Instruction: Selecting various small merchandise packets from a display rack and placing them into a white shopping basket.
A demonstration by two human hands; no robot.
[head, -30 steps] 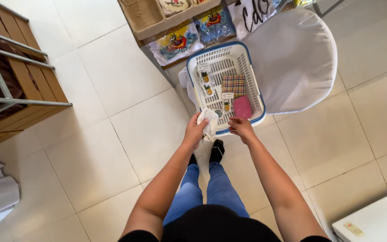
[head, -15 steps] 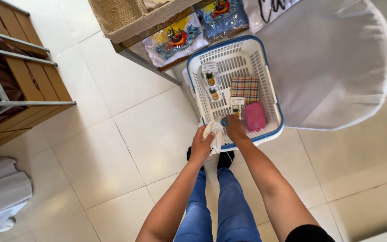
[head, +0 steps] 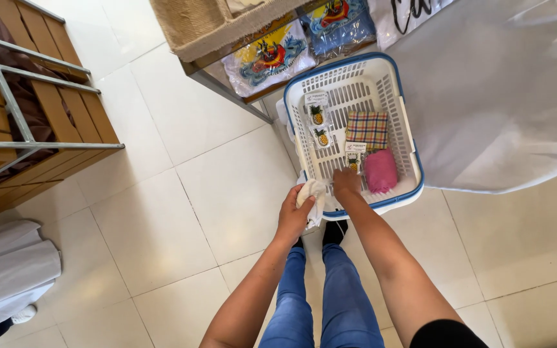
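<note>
left hand (head: pixel 293 216): fingers curled tight around a small bunched white cloth (head: pixel 312 193), held just outside the near rim of the basket

right hand (head: pixel 346 182): reaching over the near rim into the basket, fingertips down on a small card-backed packet (head: pixel 354 156); pinched or just resting on it, can't tell from this angle

basket: white slotted plastic laundry-style basket with a blue rim (head: pixel 402 119), sitting low right in front of the feet

inside the basket: two little pineapple-print packets (head: pixel 318 126) toward the left wall, a folded plaid cloth in orange and purple checks (head: pixel 367 128) in the middle, a pink knitted pouch (head: pixel 380 171) just beside the right hand

blocking the right side: big white fabric-draped shape (head: pixel 504 96) pressed up against the basket's right wall

behind the basket: metal-framed shelf (head: pixel 227 84) with a woven tan mat (head: pixel 201 26) on top and two clear-wrapped colourful printed packs (head: pixel 269 57) underneath, near touching the basket's far rim

left side: slatted wooden crate rack with grey metal rails (head: pixel 27 122), well apart from the hands

bottom left corner: more white fabric (head: pixel 8 270) bunched on the floor

floor: pale glossy tiles (head: pixel 162 212)

legs: blue jeans (head: pixel 317 296) and dark shoes directly under the hands
</note>
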